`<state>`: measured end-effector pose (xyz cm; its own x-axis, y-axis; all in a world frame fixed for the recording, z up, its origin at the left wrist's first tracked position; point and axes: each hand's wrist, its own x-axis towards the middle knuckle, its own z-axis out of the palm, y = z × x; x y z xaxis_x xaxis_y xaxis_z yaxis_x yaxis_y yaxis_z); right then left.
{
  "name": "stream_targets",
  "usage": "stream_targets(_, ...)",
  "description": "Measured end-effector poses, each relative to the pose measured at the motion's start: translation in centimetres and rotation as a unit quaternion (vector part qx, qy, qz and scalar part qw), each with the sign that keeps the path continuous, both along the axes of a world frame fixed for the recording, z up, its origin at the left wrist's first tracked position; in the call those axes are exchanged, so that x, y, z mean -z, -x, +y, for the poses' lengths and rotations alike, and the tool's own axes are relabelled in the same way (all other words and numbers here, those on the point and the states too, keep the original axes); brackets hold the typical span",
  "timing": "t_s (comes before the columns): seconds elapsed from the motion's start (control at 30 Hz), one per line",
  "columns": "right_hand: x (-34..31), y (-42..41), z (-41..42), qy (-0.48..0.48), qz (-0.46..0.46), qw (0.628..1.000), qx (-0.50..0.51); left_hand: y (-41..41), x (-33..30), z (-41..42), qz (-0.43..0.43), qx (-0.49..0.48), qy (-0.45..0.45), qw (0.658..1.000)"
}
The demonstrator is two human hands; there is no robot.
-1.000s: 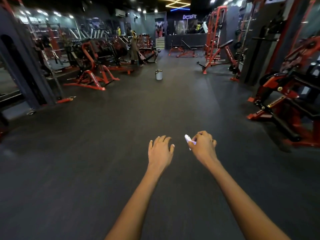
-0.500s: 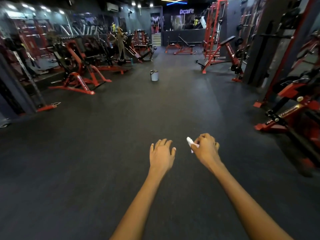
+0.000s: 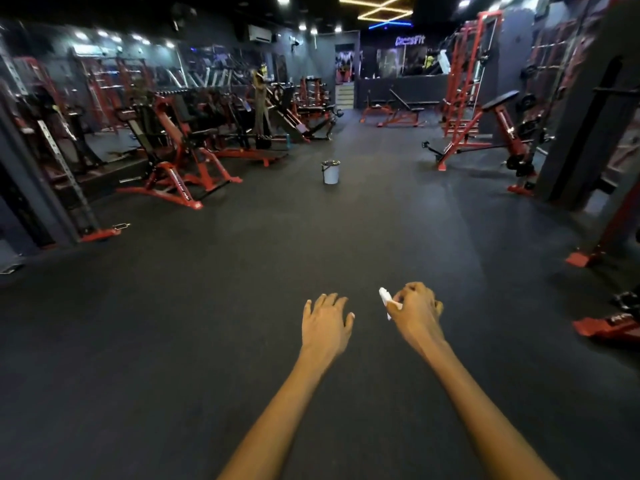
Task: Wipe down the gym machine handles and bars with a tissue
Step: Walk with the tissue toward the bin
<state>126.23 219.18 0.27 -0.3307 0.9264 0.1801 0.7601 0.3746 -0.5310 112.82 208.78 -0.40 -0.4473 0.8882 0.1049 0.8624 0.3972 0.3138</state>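
Both arms are stretched out over open floor [image 3: 242, 306], mid-aisle, and nothing is within reach. The right hand [image 3: 417, 313] is curled closed around a small white tissue [image 3: 385, 296], a twist of it poking out by the thumb side; the left hand [image 3: 327, 322] is empty, fingers loosely spread, palm down. No wiping is happening here: neither hand touches any bar or handle. Ahead, a white bucket [image 3: 330, 172] stands alone in the middle of the aisle. A red incline machine [image 3: 176, 161] sits off to the left, a red bench rig [image 3: 485, 133] to the right, both well apart from the hands. Whether any of those handles are already clean, the pictures can't show; the far equipment is too dim and soft to judge. My read is that this is a walk between stations, tissue at the ready, with plenty of machines left on both sides of the room.
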Motion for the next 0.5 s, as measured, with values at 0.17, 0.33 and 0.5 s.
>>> stream_targets(0.17,-0.4,4.7,13.4,0.007,-0.027,0.999,-0.034,4.6,0.3,13.6,-0.001,-0.010,-0.001,1.000)
stream_targets(0.33,0.6,10.2,28.8,-0.002,-0.053,0.997,-0.057,10.8,1.7,29.5,0.012,-0.008,0.012,1.000)
stream_targets(0.5,0.0,16.2,46.0,0.003,-0.078,0.996,-0.051,17.2,0.1,46.8,0.015,0.020,0.040,0.999)
